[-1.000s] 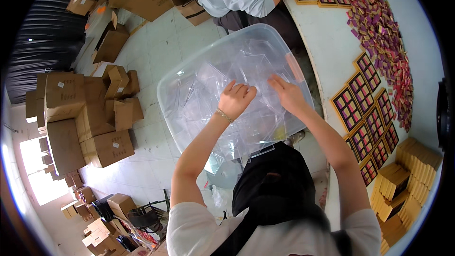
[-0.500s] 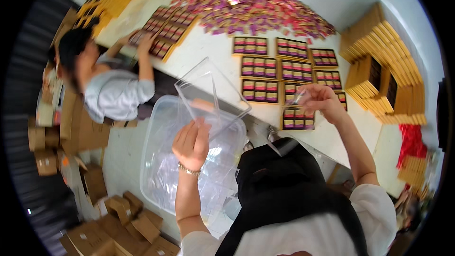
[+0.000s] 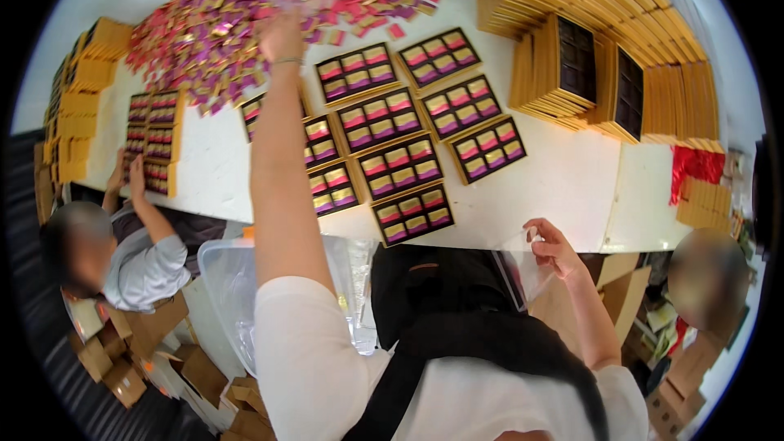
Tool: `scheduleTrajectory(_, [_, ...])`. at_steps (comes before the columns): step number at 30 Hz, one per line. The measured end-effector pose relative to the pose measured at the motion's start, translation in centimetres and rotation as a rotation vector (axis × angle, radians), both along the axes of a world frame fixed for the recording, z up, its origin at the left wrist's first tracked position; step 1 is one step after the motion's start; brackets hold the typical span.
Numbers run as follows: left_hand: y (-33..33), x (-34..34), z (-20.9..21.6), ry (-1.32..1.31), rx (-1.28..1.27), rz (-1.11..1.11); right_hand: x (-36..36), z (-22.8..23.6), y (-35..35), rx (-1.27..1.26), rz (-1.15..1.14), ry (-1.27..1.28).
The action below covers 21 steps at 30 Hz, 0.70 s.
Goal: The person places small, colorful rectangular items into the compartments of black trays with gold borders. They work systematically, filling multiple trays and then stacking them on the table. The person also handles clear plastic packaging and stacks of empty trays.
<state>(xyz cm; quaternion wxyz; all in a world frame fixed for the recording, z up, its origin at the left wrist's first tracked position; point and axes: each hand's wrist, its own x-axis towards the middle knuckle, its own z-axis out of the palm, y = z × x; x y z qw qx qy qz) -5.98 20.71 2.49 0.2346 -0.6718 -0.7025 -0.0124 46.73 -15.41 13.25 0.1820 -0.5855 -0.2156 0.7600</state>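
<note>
My left arm stretches across the table, and my left hand (image 3: 282,37) is over the heap of small foil packets (image 3: 220,28) in pink, purple and gold. Its fingers are smeared by motion, with a pale see-through blur at their tips that I cannot make out. Down by the table's front edge, my right hand (image 3: 555,251) pinches a clear plastic cover (image 3: 523,271), which hangs tilted beside my black apron (image 3: 425,282). Between the hands stand several black-lined trays (image 3: 400,165), filled with the same packets in rows; my left arm hides part of some.
A large clear plastic tub (image 3: 224,294) stands below the table at left. Another person (image 3: 143,265) handles filled trays (image 3: 153,139) there. Yellow-edged trays (image 3: 555,65) are stacked at back right. Cardboard boxes (image 3: 122,380) lie on the floor; another person's head (image 3: 708,278) shows at right.
My left hand has gone from above the tub to the heap at the back. My right hand has come down to the table's front edge with a clear cover. The view has swung right.
</note>
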Motion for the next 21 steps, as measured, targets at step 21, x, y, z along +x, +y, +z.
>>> scheduleTrajectory(21, [-42.8, 17.8, 3.5, -2.597, -0.687, 0.352, -14.4, -3.5, 1.4, 1.190, 1.317, -0.728])
